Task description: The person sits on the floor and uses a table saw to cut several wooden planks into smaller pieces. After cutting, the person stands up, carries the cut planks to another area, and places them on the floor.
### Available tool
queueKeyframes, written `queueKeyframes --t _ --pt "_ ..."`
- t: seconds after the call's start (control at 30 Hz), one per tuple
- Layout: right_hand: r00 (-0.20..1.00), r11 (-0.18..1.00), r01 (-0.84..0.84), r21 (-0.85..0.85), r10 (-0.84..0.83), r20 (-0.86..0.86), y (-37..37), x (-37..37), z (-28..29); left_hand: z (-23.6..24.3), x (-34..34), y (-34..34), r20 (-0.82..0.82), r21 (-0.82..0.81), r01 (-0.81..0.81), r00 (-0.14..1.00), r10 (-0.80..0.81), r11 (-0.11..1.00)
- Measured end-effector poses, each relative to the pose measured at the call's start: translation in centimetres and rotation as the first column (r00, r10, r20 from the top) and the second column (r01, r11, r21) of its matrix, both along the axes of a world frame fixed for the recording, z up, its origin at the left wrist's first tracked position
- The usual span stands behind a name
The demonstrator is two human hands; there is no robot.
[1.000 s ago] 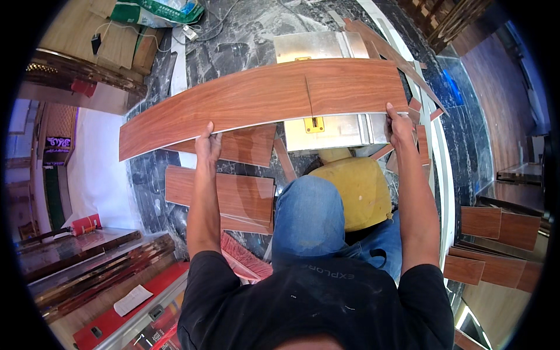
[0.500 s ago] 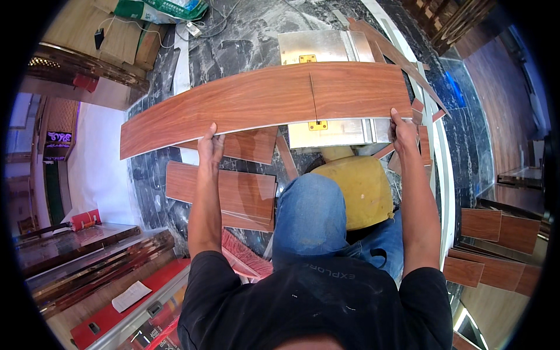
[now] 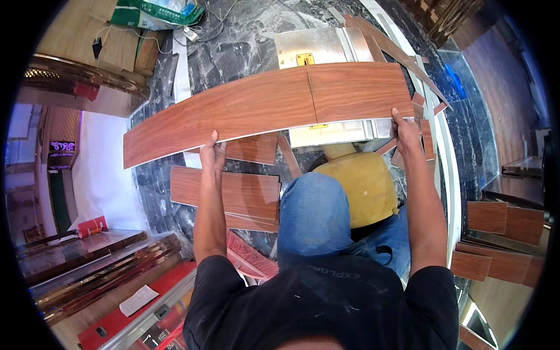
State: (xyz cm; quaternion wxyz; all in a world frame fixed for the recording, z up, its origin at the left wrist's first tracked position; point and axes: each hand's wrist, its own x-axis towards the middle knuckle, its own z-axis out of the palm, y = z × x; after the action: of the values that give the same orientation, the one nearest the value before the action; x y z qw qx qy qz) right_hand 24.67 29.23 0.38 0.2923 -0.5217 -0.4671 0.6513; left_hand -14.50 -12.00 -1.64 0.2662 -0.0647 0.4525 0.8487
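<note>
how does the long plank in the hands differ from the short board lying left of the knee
The long plank stretches much farther than the short board. The left hand and right hand grip the long plank's near edge, while the short board lies untouched. A thin dark line crosses the long plank; no such line shows on the short board. Both have a reddish-brown wood-grain face.

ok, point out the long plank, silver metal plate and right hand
Long plank (image 3: 268, 100), head view: middle of upper face.
Silver metal plate (image 3: 319, 44), head view: bare far part.
Right hand (image 3: 406, 130), head view: back of hand.
</note>
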Motion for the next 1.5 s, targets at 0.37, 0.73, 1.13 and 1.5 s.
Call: queueKeyframes --t 0.37,0.73,1.13,1.5 --pt "1.0 1.0 0.016 0.027 -0.016 0.025 -0.7 0.3 0.1 0.3 0.9 -0.3 -0.025 0.007 -0.02 0.999 0.02 1.0" --pt "0.998 1.0 -0.011 -0.012 0.012 0.055 -0.3 1.2 -0.3 -0.5 0.9 -1.1 -0.018 0.027 0.009 1.0 -0.008 1.0" --pt "1.0 1.0 0.003 0.021 -0.004 0.031 -0.8 1.4 0.1 0.5 1.7 -0.9 -0.04 0.021 0.029 0.999 -0.028 0.999" --pt "0.996 0.996 -0.076 -0.04 0.078 0.044 -1.7 1.5 1.4 0.3 1.6 -2.0 -0.053 0.015 0.007 0.999 -0.007 1.0"
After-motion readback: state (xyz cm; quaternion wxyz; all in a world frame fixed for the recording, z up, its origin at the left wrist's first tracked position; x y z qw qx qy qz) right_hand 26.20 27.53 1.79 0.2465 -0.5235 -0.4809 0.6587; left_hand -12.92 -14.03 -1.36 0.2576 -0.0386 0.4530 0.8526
